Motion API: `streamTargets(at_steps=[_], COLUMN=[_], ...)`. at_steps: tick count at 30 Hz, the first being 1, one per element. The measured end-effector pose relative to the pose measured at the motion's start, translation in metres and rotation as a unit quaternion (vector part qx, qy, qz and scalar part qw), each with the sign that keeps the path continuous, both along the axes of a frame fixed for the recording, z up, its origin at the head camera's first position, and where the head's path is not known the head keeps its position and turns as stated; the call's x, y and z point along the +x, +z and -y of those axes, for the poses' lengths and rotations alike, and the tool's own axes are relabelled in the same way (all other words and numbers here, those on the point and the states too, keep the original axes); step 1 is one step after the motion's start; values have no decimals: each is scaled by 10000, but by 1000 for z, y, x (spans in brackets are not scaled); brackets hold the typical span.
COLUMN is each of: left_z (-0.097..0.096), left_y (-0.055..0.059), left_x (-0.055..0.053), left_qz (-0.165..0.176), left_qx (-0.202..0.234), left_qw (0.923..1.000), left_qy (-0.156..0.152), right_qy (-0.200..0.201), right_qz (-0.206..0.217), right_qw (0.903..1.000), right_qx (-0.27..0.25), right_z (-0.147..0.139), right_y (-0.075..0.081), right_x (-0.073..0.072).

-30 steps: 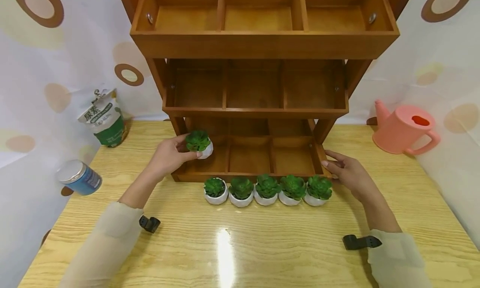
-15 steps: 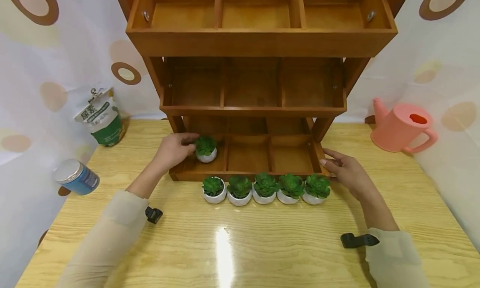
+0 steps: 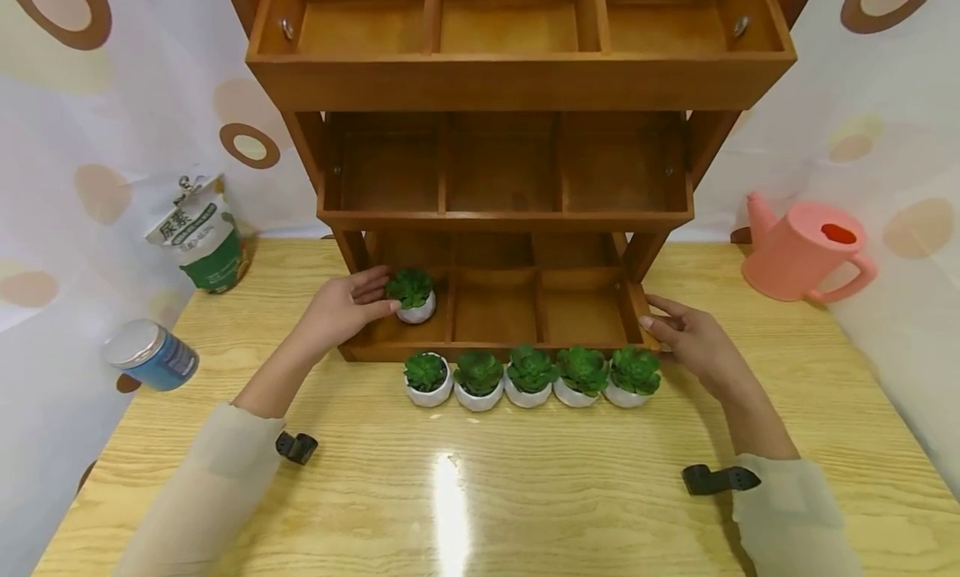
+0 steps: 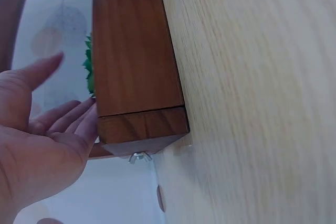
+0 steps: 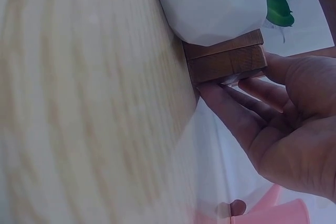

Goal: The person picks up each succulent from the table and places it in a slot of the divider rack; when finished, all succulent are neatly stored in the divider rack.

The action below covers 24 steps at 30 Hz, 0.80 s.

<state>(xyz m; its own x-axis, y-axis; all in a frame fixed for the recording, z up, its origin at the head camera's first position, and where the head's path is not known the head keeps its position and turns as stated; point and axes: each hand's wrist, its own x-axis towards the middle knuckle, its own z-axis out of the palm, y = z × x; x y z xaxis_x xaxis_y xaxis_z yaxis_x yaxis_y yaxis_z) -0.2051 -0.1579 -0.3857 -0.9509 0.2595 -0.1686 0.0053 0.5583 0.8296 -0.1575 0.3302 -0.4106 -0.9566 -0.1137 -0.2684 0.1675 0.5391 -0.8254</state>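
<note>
A small green succulent in a white faceted pot [image 3: 410,290] stands in the left compartment of the lowest tier of the brown wooden plant stand [image 3: 517,85]. My left hand [image 3: 339,314] is at its left side, fingers extended behind the leaves and thumb near the pot's front. In the left wrist view the thumb is spread away from the straight fingers; the tier's front wall hides most of the plant. My right hand [image 3: 697,343] grips the lowest tier's right end. The right wrist view shows thumb and fingers on either side of that wooden end [image 5: 226,61].
Several matching potted succulents [image 3: 530,370] form a row on the table along the stand's front. A pink watering can [image 3: 798,252] stands at right. To the left are a green-and-white bag [image 3: 206,243] and a blue can [image 3: 157,356].
My left hand has brought the potted succulent down and rightward into the left compartment and let go of it, its fingers now straightened. The right hand keeps its grip in place.
</note>
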Motion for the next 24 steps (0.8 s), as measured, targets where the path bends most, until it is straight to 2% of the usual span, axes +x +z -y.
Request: streamTargets(at_steps=[8, 15, 24], left_z=[12, 10, 4], left_y=[8, 16, 10], left_x=[18, 31, 53], left_qz=[-46, -216, -292], left_qx=[128, 138, 615], left_qw=[9999, 9996, 9975], left_qy=[-51, -126, -199], right_qy=[-7, -46, 11], right_qz=[-48, 19, -21], right_qw=[10000, 10000, 9999], right_qx=[39, -8, -133], right_z=[1, 2, -2], right_y=[0, 2, -2], right_x=[1, 0, 1])
